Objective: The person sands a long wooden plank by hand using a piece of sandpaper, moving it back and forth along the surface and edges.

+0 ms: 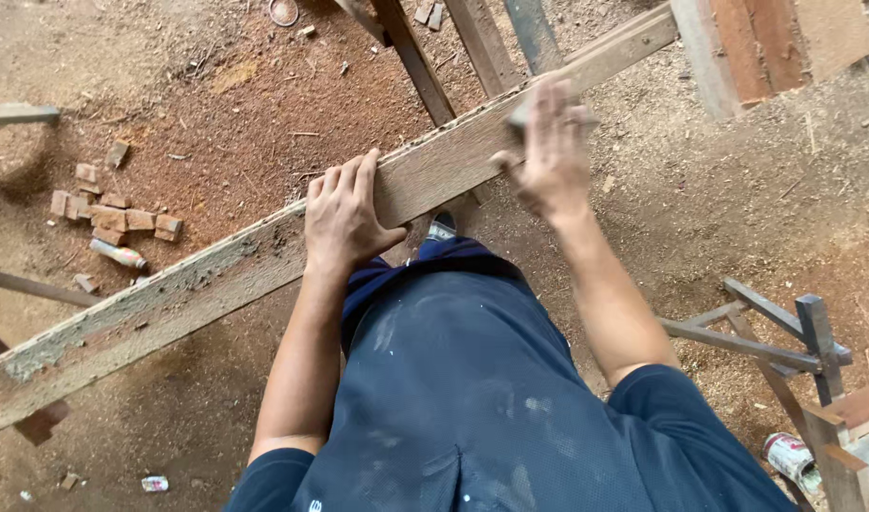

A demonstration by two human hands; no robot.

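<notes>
A long, weathered wooden plank runs diagonally from lower left to upper right in front of me. My left hand grips its near edge, fingers curled over the top face. My right hand lies flat on the plank further right and presses a small grey pad, possibly sandpaper, against the wood. The hand is blurred and hides most of the pad. I wear a dark blue shirt and trousers speckled with white dust.
Sawdust covers the dirt floor. Several small wood blocks and a can lie at the left. Timber pieces and boards lie beyond the plank. A wooden frame and a tin stand at right.
</notes>
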